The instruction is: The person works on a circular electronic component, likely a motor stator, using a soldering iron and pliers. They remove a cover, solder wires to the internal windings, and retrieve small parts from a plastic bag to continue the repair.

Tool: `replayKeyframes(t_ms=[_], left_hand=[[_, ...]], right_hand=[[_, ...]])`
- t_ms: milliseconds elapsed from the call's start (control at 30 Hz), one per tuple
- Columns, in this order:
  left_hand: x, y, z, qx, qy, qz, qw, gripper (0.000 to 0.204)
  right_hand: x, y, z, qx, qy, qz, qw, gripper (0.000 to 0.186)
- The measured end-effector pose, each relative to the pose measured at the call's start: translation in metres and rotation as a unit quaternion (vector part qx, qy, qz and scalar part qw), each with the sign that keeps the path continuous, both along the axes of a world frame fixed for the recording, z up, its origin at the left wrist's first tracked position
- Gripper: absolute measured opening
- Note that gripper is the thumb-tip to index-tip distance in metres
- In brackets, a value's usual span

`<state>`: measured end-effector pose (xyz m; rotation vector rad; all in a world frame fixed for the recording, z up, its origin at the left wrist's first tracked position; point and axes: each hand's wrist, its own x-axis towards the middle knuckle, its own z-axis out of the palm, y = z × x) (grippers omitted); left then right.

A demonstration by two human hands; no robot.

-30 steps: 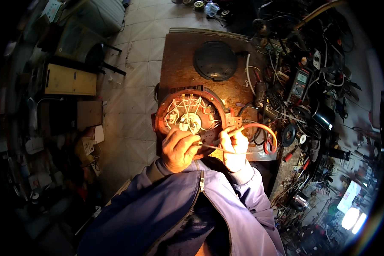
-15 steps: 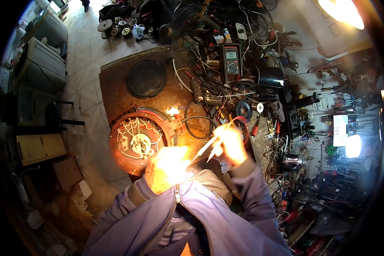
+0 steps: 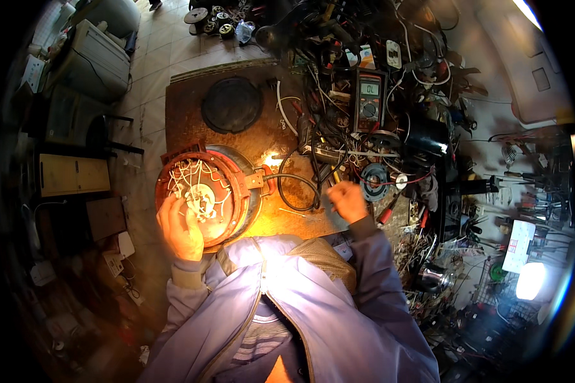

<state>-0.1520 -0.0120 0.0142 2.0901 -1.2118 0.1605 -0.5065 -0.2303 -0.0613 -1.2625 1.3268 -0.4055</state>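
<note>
A red round appliance housing point(image 3: 214, 233), tilted, shows white wires and a pale round part point(image 3: 201, 203) inside it. My left hand point(image 3: 182, 233) lies over its near left edge, thumb and fingers apart, fingertips close to the wires. To the right, my right hand point(image 3: 348, 203) is above the table with its fingers curled together; what they hold, if anything, is too small and blurred to name. A black cable point(image 3: 292, 175) loops between the housing and this hand. Under the red housing sits a dark metal rim point(image 3: 252, 214).
A black round lid point(image 3: 232, 105) rests on the brown tabletop point(image 3: 185, 115). A multimeter point(image 3: 369, 101) stands among tangled cables and tools at the far right. A grey ring-shaped part point(image 3: 375, 182) and a red-handled screwdriver point(image 3: 385, 216) lie right of my right hand.
My left hand has moved left onto the housing. My right hand has turned and come closer together at the fingers; the long pale strips seen by it earlier no longer show there. The view has shifted.
</note>
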Motion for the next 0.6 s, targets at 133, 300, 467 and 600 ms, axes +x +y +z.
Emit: replayKeyframes(t_ms=[133,300,467,600], left_hand=[[-0.004,-0.003,-0.005,0.001,-0.032,0.023,0.999,0.032],[-0.001,0.001,-0.01,0.017,-0.044,0.046,0.998,0.03],[-0.002,-0.008,-0.013,0.022,-0.058,0.037,0.997,0.027],[0.005,0.003,-0.022,0.027,-0.077,0.037,0.996,0.026]], right_hand=[[0.002,0.033,-0.056,0.064,0.0,0.091,0.994,0.024],[-0.003,0.016,-0.03,-0.133,0.136,0.137,0.972,0.025],[-0.04,0.031,-0.09,-0.103,0.102,0.072,0.987,0.023],[-0.053,0.033,-0.063,-0.06,0.121,0.059,0.989,0.022]])
